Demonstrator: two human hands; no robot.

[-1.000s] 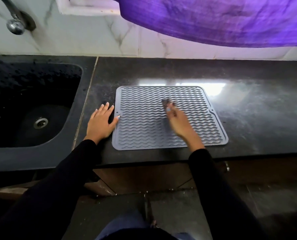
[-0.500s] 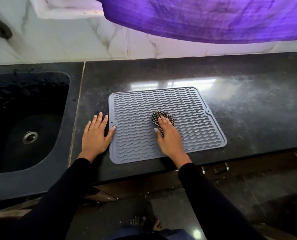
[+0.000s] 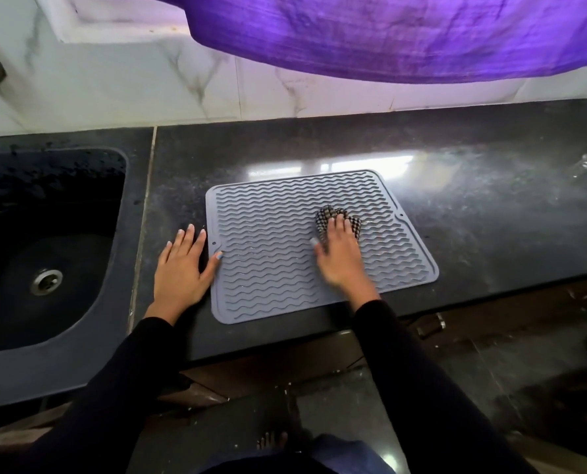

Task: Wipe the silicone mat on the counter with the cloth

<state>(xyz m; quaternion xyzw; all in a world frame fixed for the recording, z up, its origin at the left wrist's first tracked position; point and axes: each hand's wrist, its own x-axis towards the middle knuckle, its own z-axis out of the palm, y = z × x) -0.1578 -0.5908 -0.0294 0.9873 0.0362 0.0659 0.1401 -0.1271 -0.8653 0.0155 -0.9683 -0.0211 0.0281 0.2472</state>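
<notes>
Gleaming dark counter (image 3: 473, 206) bears grey mat (image 3: 271, 254), beside black sink (image 3: 49, 234).

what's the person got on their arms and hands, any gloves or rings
Both arms are in long, close-fitting black sleeves that end at the wrists. The left hand and the right hand are bare: no gloves, and no rings, watch or bracelet show. The nails on the left hand look painted a pale light colour. The right hand is somewhat motion-blurred, so fine detail there is hard to tell.
</notes>
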